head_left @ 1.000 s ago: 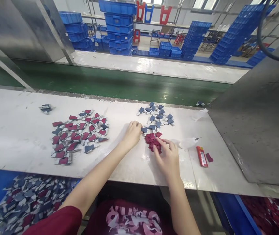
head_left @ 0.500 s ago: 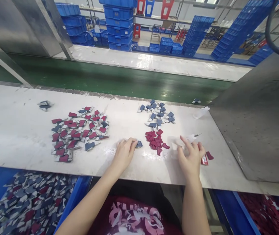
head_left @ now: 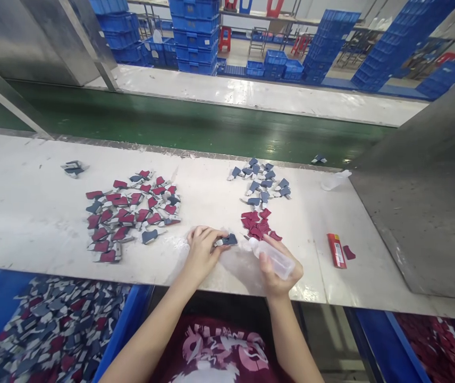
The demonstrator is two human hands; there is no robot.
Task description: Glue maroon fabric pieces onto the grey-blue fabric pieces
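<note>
Between the fingertips of my left hand (head_left: 202, 252) is a small blue-and-white plastic part (head_left: 227, 240), held low over the white table. My right hand (head_left: 281, 274) is wrapped round a clear squeeze bottle (head_left: 275, 258) with a thin needle tip. That tip points left, toward the blue part, with a small gap between them. Just beyond the bottle lies a pile of loose dark red pieces (head_left: 256, 226). Behind it are several blue-and-white parts (head_left: 265, 184). To the left spreads a larger group of red-topped parts (head_left: 121, 218).
A red packet (head_left: 336, 250) lies at right beside a single red piece (head_left: 348, 252). Near the metal panel (head_left: 422, 202) sits a translucent plastic item (head_left: 336, 180). Blue bins full of parts stand below the table at left (head_left: 126, 324) and right (head_left: 401, 343). A green belt (head_left: 211, 127) runs behind.
My right hand has picked up the squeeze bottle and moved left with it, toward the blue part. My left hand stays nearly in place, and more of its part shows.
</note>
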